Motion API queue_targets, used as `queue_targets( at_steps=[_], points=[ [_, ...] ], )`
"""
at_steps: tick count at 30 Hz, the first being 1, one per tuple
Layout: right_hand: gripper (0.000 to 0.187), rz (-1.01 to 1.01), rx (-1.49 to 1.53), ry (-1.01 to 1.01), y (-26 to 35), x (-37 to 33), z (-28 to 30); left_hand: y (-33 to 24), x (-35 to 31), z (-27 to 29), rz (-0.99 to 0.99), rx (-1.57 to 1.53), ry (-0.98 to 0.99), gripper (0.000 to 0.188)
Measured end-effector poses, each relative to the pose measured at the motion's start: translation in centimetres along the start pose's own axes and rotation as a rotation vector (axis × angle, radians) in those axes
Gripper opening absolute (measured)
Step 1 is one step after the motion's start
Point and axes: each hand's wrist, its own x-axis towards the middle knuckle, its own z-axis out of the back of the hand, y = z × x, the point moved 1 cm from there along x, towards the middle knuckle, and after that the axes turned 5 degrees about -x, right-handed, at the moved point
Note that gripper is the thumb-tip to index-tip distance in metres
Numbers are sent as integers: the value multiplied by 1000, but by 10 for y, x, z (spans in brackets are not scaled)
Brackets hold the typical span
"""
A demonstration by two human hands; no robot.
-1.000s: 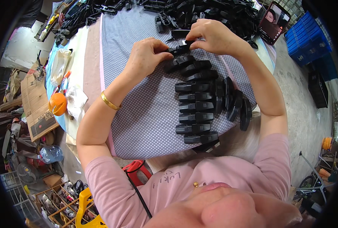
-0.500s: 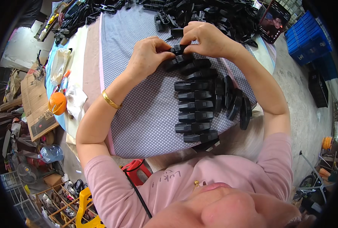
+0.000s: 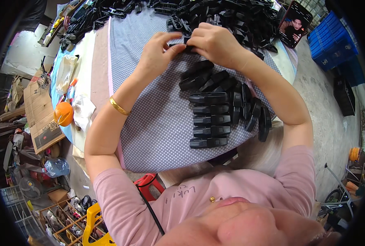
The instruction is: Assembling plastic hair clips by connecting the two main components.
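Observation:
Above the far part of a dotted grey cloth (image 3: pixel 149 135), both my hands meet at a small black plastic part (image 3: pixel 187 40), mostly covered by fingers. My right hand (image 3: pixel 217 44) pinches it between thumb and fingertips. My left hand (image 3: pixel 157 53) has its index finger stretched away from its thumb, and the thumb tip is close to the part. Nearer to me lies a curved row of similar black plastic parts (image 3: pixel 212 120), set side by side. Some of them fan out to the right (image 3: pixel 254 112). Their exact kind cannot be made out.
A large heap of black parts (image 3: pixel 231 26) covers the table's far side. A phone (image 3: pixel 296 24) with a lit screen stands at the far right. An orange round object (image 3: pixel 63 114) and a white plastic bag (image 3: pixel 82 110) lie left. Blue crates (image 3: pixel 332 41) stand on the floor right.
My hands have moved slightly away from me, off the row's far end. My left index finger has lifted. The row has shifted toward me, and its nearest piece no longer shows.

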Motion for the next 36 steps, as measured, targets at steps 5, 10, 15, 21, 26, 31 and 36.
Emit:
queue_targets(
  at_steps=[5, 10, 15, 21, 26, 31, 36],
  points=[
    [26, -143, 270, 59, -14, -2, 6, -8, -9, 2, 49, 25, 85, 19],
    [28, -200, 180, 154, -14, -6, -2, -23, -21, -6, -386, 285, 3, 12],
    [25, -156, 130, 67, -16, -7, 1, -34, -30, -3, -483, 320, 111, 18],
    [25, -408, 741, 342, -24, -2, 14, -31, -27, -4, 48, -52, 76, 16],
    [26, -403, 742, 357, -5, 2, 5, -28, -23, 1, 90, 58, 144, 20],
    [28, -124, 356, 162, -16, -6, 8, -26, -21, 2, 56, 128, 113, 22],
    [28, -113, 219, 170, -12, -5, 17, -21, -22, 3, 149, 45, 90, 22]
  ],
)
